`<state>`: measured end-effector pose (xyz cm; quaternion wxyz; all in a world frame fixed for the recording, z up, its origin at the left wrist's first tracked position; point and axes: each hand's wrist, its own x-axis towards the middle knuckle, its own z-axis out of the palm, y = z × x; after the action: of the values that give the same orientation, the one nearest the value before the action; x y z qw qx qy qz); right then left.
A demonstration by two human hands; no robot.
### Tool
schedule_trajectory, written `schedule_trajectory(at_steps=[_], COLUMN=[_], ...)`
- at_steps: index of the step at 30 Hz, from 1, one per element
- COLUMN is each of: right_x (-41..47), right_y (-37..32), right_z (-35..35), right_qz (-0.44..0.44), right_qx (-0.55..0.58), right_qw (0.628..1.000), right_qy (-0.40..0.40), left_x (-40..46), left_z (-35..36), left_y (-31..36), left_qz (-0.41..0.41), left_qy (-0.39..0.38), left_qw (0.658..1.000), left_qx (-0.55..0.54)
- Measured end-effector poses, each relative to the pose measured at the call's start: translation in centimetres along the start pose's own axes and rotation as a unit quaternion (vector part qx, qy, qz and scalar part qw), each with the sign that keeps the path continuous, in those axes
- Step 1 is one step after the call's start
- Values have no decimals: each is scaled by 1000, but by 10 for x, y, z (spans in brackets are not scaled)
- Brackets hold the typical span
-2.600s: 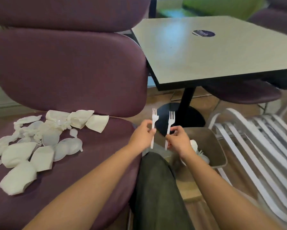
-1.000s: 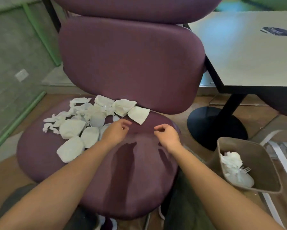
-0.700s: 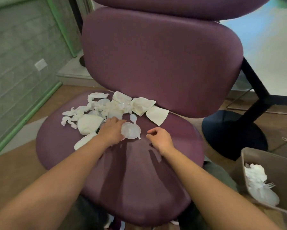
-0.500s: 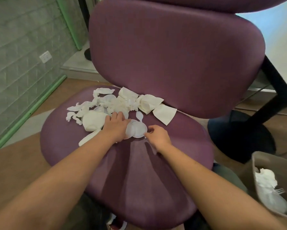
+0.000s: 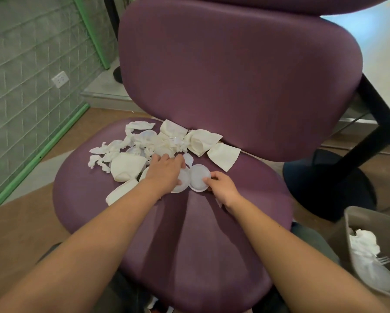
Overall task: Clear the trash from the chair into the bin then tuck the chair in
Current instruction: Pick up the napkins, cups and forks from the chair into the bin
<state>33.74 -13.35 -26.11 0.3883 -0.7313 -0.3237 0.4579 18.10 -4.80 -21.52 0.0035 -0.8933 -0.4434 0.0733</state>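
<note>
A purple padded chair (image 5: 212, 233) fills the view, its seat strewn at the back left with white trash: crumpled napkins (image 5: 126, 168), paper pieces (image 5: 223, 155) and clear plastic lids (image 5: 198, 180). My left hand (image 5: 164, 172) lies over one round plastic lid (image 5: 182, 184), its fingers spread on the pile. My right hand (image 5: 221, 187) pinches the edge of the neighbouring clear plastic lid. The brown bin (image 5: 356, 220) stands on the floor at the lower right, holding white paper and a plastic fork (image 5: 380, 259).
A table (image 5: 383, 53) with a black post and round black base (image 5: 329, 186) stands right of the chair. A tiled wall with a green border (image 5: 31, 154) runs along the left. My knees are just below the seat's front edge.
Both forks have gone from my hands; a fork lies in the bin. My view swung left to the chair, and both hands reached onto the seat and came down on the plastic lids.
</note>
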Motion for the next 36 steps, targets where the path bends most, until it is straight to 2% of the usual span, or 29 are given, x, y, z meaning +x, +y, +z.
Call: schedule_trajectory(at_steps=[3,6,12,18,24,34,36], right_x=[-15,-34,-72,-116,-159,-186,-182], right_y=[6,9,21,47,86,153,170], right_z=[-19,-45,-112,-179,-241,-308,-315], right_qz=[25,28,-27,-57,-34,76,97], right_qx=[89,123,136,133,136,52,21], right_qw=[996,992,979,949,900,862,867], right_qy=[2,23,150,279,413,498,488], left_x=[-1,1,3,7,6,-8,-10], left_z=[-12,-18,-36,-50,-48,-6,5], left_y=[8,20,87,192,306,430,446], left_qz=[-31,-43,-21,12,89,125,131], left_qy=[-48,-58,-74,-78,-142,-164,-163], left_qw=[987,944,891,864,845,865,870], left_qx=[-147,-323,-448,-497,-508,-457,-447])
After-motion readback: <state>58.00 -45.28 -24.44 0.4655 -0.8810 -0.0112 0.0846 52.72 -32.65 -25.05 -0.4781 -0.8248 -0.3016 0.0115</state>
